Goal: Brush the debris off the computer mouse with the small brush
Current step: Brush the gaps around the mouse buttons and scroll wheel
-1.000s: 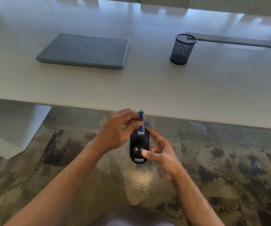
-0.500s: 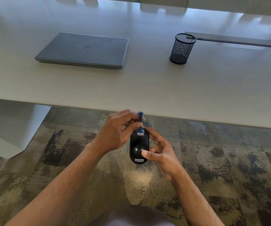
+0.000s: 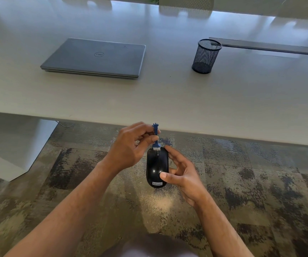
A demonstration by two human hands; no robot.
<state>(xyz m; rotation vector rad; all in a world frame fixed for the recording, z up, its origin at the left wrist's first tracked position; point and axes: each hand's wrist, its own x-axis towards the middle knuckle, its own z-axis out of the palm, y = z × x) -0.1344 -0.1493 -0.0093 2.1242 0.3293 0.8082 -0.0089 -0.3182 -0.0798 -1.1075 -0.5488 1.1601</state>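
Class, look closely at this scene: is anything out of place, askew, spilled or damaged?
Nothing stands out. The left hand pinches the small blue brush, bristles on the front of the black mouse, which the right hand holds. The closed laptop and upright mesh cup look intact.

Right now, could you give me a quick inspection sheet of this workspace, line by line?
Surface: pale grey table; the work is done off its near edge, above the floor.
Job's things: glossy black computer mouse; small blue brush, white bristles on the mouse's front end.
Clutter: closed grey laptop; black wire-mesh pen cup, both on the table.
Hands: left hand pinches the brush; right hand holds the mouse, thumb on top.
Cables: thin cable under the table edge, at left.
Surroundings: mottled brown carpet; grey strip set in the table.
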